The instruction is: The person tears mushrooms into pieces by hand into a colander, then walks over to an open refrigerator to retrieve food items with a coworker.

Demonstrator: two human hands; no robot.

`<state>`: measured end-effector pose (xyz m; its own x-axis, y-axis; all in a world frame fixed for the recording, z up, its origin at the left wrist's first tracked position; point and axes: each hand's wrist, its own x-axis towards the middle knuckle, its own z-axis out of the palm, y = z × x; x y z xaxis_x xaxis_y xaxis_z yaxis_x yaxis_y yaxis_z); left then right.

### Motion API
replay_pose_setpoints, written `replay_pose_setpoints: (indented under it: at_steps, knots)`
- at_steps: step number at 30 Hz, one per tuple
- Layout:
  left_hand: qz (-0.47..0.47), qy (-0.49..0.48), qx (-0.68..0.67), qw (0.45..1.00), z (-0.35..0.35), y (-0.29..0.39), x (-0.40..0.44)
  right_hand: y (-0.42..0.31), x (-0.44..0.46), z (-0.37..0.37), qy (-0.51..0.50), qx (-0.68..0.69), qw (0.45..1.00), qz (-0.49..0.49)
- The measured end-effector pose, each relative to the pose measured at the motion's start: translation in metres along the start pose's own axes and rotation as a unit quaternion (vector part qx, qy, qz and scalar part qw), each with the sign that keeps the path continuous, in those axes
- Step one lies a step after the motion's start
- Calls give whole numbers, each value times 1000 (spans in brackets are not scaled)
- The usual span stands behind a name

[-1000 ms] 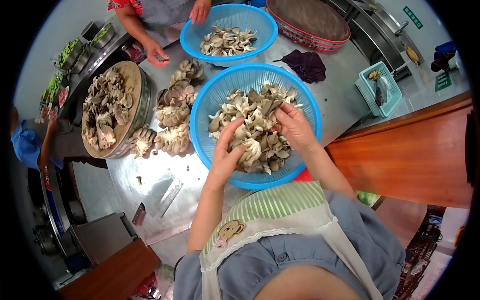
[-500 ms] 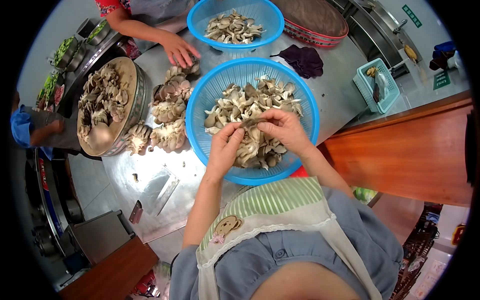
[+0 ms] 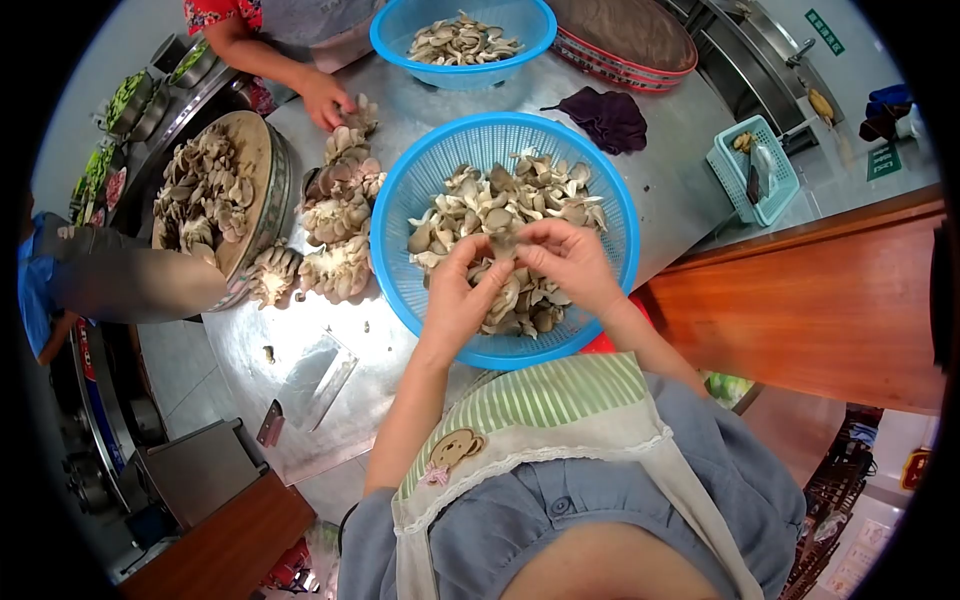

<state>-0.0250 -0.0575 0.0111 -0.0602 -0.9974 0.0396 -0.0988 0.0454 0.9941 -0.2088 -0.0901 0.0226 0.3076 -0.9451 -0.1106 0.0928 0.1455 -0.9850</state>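
My left hand (image 3: pixel 465 290) and my right hand (image 3: pixel 570 262) meet above a blue plastic colander (image 3: pixel 400 210). Thumbs and fingers of both are closed on one oyster mushroom (image 3: pixel 503 240) between them. Beneath lie many loose oyster mushroom pieces (image 3: pixel 555 190), filling the colander's middle. Left of its rim rest several whole oyster mushroom clusters (image 3: pixel 335 270) on the steel table. A co-worker's hand (image 3: pixel 325 100) touches the farthest cluster (image 3: pixel 360 115) in that row.
A second blue basin (image 3: pixel 540 30) with mushroom pieces stands beyond. On the left, a round board (image 3: pixel 260 150) carries more clusters. A cleaver (image 3: pixel 330 390) lies on the steel table (image 3: pixel 250 340). A dark purple cloth (image 3: pixel 605 120) and a light green basket (image 3: pixel 775 190) are at right.
The mushroom between my hands has turned as my fingers shifted slightly. The co-worker's hand has moved left and down. At far left, a person in blue carries a round pan-like object leftward.
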Motion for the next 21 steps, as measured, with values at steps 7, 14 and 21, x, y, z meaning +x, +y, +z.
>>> replay_pose_setpoints:
  at_steps: [7,14,21]
  knots:
    - [-42,26,18,999,-10,-18,1,-8,1,-7,96,-17,993,-65]
    - [-133,78,-315,937,-9,-7,2,-16,0,-10,77,-254,956,-130]
    - [-79,53,-294,951,-5,-9,-1,-17,-12,20,-59,-283,951,-108]
